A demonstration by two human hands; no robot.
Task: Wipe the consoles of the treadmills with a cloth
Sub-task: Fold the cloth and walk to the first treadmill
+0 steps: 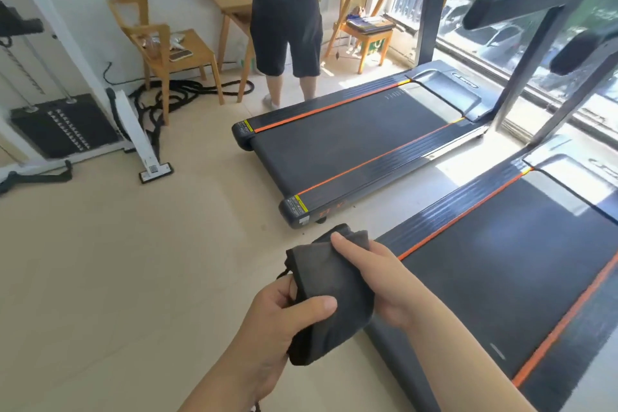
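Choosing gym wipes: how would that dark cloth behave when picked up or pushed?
Probably floppy: the cloth lies in folded layers and droops past the left hand. Likely light: the right hand holds it with a thumb laid on top, no visible strain. Its matte surface suggests it drags rather than slips.

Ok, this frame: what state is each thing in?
cloth, folded, held in both hands.
left hand, grips the cloth's near end.
right hand, holds the cloth's far side, thumb on top.
near treadmill, belt unoccupied.
far treadmill, belt unoccupied.
person, standing beyond it.
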